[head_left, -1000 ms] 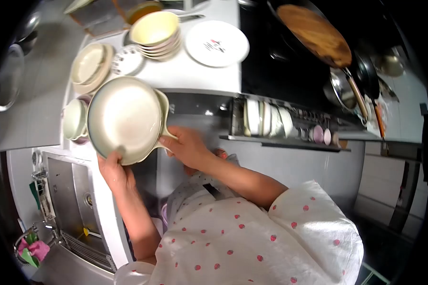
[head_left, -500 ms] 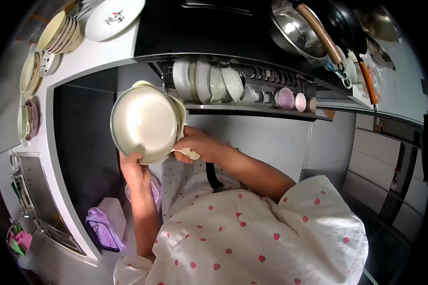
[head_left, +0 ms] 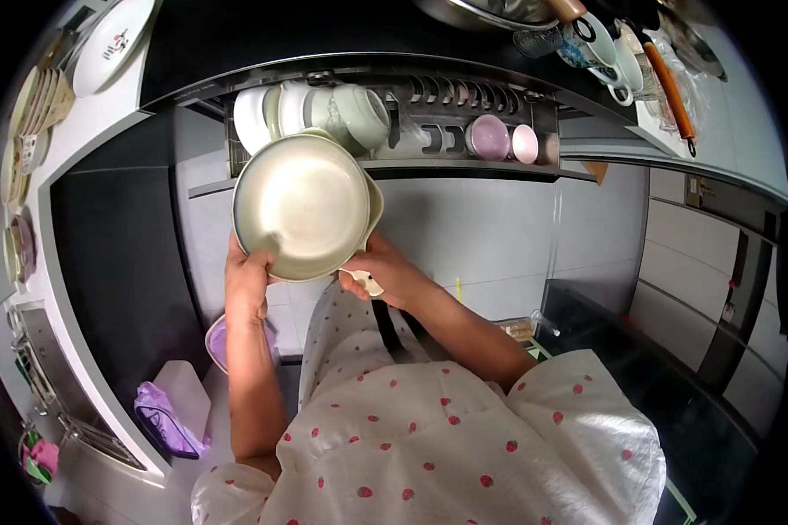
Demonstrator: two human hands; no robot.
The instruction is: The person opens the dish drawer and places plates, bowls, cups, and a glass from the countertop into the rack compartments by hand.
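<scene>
Both hands hold a small stack of dishes out in front of the body, just short of the open dish drawer (head_left: 464,172), whose front edge it partly hides. On top is a round cream bowl (head_left: 302,206), its hollow facing the camera; a pale handled dish (head_left: 376,206) shows beneath, along its right side. The left forearm runs almost straight forward from the sleeve, and the left hand (head_left: 249,278) grips the near left rim, thumb laid over the edge onto the inside, the other fingers mostly hidden by the dishes. The right forearm slants forward and inward from a sleeve set wider out; the right hand (head_left: 383,269) is closed around the near right side, its curled fingers beside a short cream handle (head_left: 365,282). Inside the drawer, bowls and plates (head_left: 311,114) stand on edge at the left, with a mauve bowl (head_left: 488,137) and a smaller pink cup (head_left: 524,143) farther right.
</scene>
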